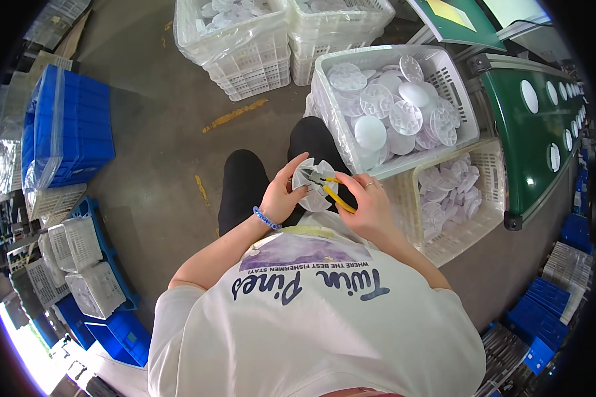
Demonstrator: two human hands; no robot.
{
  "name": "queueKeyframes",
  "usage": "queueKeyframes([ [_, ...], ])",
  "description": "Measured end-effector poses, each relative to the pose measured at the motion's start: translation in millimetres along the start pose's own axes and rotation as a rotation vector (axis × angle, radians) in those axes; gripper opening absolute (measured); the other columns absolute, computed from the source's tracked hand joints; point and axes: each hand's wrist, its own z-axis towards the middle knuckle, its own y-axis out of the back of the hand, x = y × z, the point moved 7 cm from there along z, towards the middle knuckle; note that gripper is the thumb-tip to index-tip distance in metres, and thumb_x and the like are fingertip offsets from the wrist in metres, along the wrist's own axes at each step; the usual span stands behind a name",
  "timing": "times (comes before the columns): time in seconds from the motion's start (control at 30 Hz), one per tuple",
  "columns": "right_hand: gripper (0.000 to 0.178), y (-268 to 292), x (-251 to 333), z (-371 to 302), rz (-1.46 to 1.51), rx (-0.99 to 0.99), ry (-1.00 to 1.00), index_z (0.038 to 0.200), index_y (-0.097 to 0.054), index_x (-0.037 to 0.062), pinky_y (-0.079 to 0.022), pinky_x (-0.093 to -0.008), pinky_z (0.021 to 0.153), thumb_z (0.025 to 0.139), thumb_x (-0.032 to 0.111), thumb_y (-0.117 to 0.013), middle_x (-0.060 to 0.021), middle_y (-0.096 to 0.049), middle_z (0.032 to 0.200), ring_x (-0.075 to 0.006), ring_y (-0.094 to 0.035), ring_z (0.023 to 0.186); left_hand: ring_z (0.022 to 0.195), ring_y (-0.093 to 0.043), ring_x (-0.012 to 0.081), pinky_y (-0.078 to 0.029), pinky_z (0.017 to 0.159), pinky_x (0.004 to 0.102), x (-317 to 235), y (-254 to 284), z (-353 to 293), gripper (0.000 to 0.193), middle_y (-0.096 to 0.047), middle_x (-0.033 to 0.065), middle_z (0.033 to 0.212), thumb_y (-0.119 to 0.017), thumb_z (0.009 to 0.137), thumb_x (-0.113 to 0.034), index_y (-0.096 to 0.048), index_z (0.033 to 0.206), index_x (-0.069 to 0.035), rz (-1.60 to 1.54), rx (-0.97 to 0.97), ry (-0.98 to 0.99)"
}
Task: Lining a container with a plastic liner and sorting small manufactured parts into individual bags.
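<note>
Above my lap, my left hand (pixel 283 192) pinches a round, clear plastic part (pixel 318 200) with ribs or slots across it. My right hand (pixel 369 204) grips a pair of cutting pliers (pixel 338 196) with yellow handles. The dark jaws of the pliers lie over the part, close to its middle; whether they touch the plastic I cannot tell. Some of the part's surface is hidden by my left fingers and the pliers.
To my right, a white crate (pixel 467 99) holds many round white and clear parts; a lower crate (pixel 490 188) holds more clear pieces. A green conveyor belt (pixel 520 142) carries white discs beyond them. Stacked crates (pixel 248 69) stand ahead, blue bins (pixel 79 126) at left.
</note>
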Motion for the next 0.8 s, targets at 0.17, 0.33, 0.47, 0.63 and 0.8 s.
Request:
queueKeyframes([
  [0.17,0.053,-2,2,3,-0.027,0.001,0.012,0.117,-0.055,0.0099,-0.042,-0.0391,0.077,0.066,0.011,-0.069,-0.0103,-0.053,0.097,-0.0289,-0.052,0.090,0.093,-0.055,0.0106,-0.047,0.080,0.0229,5,3,2,0.066,-0.048,0.0094,0.123,-0.056,0.078,0.009,-0.037,0.137,-0.014,0.108,-0.023,0.003],
  [0.33,0.052,-2,6,6,-0.076,0.027,0.013,0.117,-0.055,0.0103,-0.042,-0.0390,0.076,0.067,0.013,-0.069,-0.0094,-0.053,0.098,-0.0281,-0.052,0.090,0.075,-0.049,0.0028,-0.043,0.063,0.0181,-1,3,0,0.067,-0.054,0.0001,0.107,-0.052,0.080,0.011,-0.033,0.139,-0.013,0.246,-0.030,0.009],
  [0.47,0.053,-6,6,7,-0.120,0.055,0.022,0.118,-0.054,0.0108,-0.042,-0.0388,0.075,0.067,0.015,-0.069,-0.0082,-0.052,0.098,-0.0265,-0.052,0.090,0.082,-0.054,0.0125,-0.046,0.075,0.0239,-2,6,-2,0.068,-0.050,0.0101,0.108,-0.059,0.076,0.006,-0.038,0.137,-0.017,0.323,-0.065,0.037],
  [0.63,0.054,-3,14,9,-0.211,0.098,0.037,0.119,-0.054,0.0108,-0.041,-0.0393,0.075,0.068,0.016,-0.068,-0.0069,-0.052,0.098,-0.0253,-0.052,0.091,0.079,-0.053,0.0122,-0.045,0.073,0.0241,4,11,-5,0.069,-0.050,0.0085,0.105,-0.056,0.073,0.005,-0.038,0.137,-0.016,0.348,-0.079,-0.025],
  [0.8,0.053,-6,11,11,-0.199,0.113,0.038,0.119,-0.055,0.0101,-0.041,-0.0397,0.075,0.068,0.016,-0.067,-0.0070,-0.052,0.099,-0.0253,-0.052,0.091,0.082,-0.053,0.0085,-0.045,0.072,0.0215,4,8,-5,0.069,-0.052,0.0048,0.101,-0.053,0.072,0.007,-0.038,0.137,-0.011,0.293,-0.072,-0.007],
])
